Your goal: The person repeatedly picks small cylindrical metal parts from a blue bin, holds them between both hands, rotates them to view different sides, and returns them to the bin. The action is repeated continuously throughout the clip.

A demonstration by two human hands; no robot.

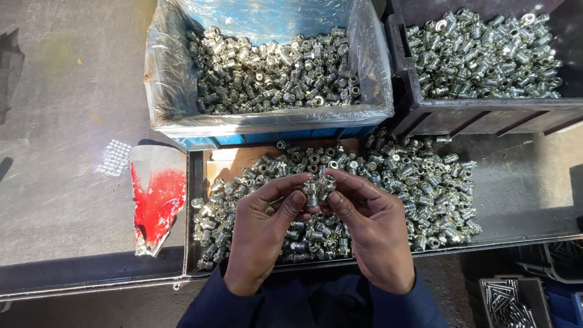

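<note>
My left hand point(262, 231) and my right hand point(375, 229) meet over a shallow dark tray point(193, 212) heaped with small shiny metal fittings point(419, 182). Between the fingertips of both hands sit two small metal fittings point(318, 189), one pinched by each hand, touching side by side. Both wrists wear dark blue sleeves.
A blue bin lined with clear plastic point(267, 121) full of the same fittings stands behind the tray. A black crate point(486, 109) of fittings is at the back right. A torn red and white scrap point(156, 200) lies left. A small box of thin metal pins point(509, 300) sits lower right.
</note>
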